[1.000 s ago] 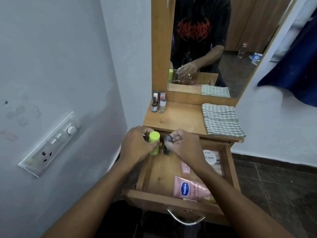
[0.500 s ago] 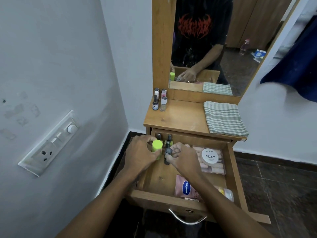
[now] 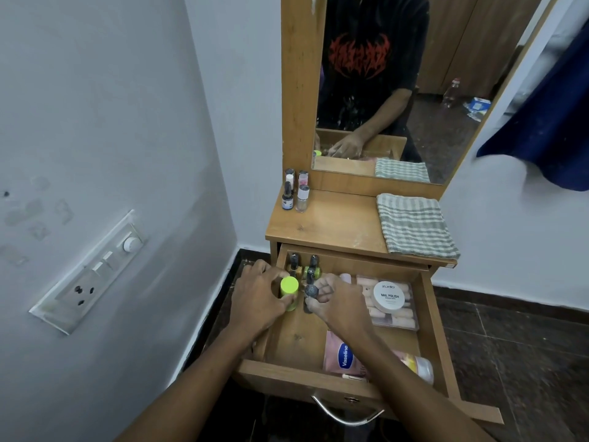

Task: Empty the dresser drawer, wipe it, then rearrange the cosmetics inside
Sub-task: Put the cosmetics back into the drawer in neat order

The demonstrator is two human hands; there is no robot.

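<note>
The wooden drawer is pulled open below the dresser top. My left hand grips a lime-green bottle at the drawer's left side. My right hand holds a small dark-capped nail polish bottle right beside it. Behind them, at the drawer's back left, stand two dark-capped polish bottles. A clear box with a white nail polish remover tub lies at the right. A pink Vaseline tube and a white-capped bottle lie at the front.
Several small polish bottles stand at the back left of the dresser top. A folded striped cloth lies on its right side. The mirror rises behind. A wall with a switch panel is close on the left.
Both hands with their bottles have come down from the dresser's front edge into the drawer's left side. The view now shows more of the open drawer.
</note>
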